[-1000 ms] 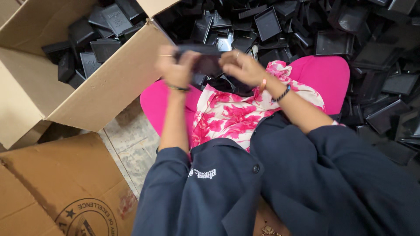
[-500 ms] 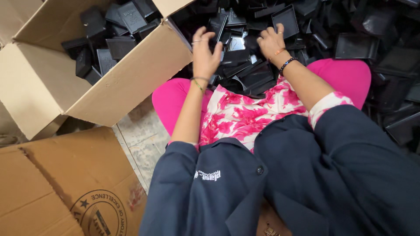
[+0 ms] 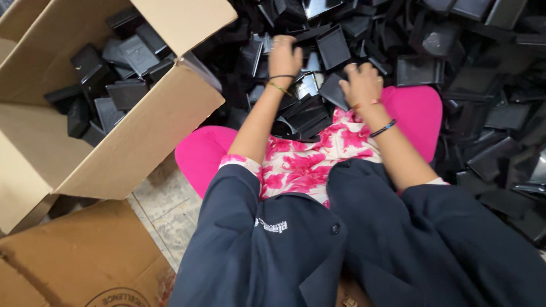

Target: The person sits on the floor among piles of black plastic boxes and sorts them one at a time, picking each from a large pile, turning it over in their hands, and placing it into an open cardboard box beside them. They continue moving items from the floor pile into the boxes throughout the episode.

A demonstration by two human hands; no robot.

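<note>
One open cardboard box [image 3: 142, 133] stood at the left, tilted toward the person, with roughly ten black plastic trays [image 3: 122, 57] loose inside; the exact count could not be told. A flattened sheet of cardboard [image 3: 74, 261] lay on the floor near its base. Right of the box, the left hand [image 3: 284, 55] rested palm down on the heap of black trays [image 3: 421, 68], fingers curled over one tray's edge; whether that grip was closed on it could not be told. The right hand [image 3: 361, 84] lay just beside, fingers bent onto another tray near the pink knee. The heap, too many to count, spread to the far right.
</note>
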